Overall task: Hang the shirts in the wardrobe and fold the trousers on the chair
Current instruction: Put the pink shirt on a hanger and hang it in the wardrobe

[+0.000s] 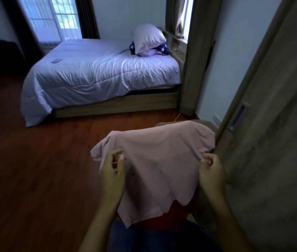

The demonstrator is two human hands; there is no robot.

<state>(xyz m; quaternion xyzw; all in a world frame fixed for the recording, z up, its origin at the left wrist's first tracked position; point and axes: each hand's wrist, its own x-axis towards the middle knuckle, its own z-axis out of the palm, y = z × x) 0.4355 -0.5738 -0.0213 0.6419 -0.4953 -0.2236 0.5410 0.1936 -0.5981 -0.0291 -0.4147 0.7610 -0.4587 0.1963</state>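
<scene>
At the shirt's near edge both hands pinch the cloth, left hand [112, 171] at its left side, right hand [211, 170] at its right, holding the pink shirt [155, 160] spread in the air. Below the shirt shows something red [176, 210], perhaps another garment. Just right of it stands the wardrobe door [271, 142]. This looks like the hanging step; the next move likely calls for a hanger, and none shows. Beyond the shirt is the bed [98, 73].

Dim bedroom: bed [96, 73], wood floor [26, 160], curtained window [53, 17].
</scene>
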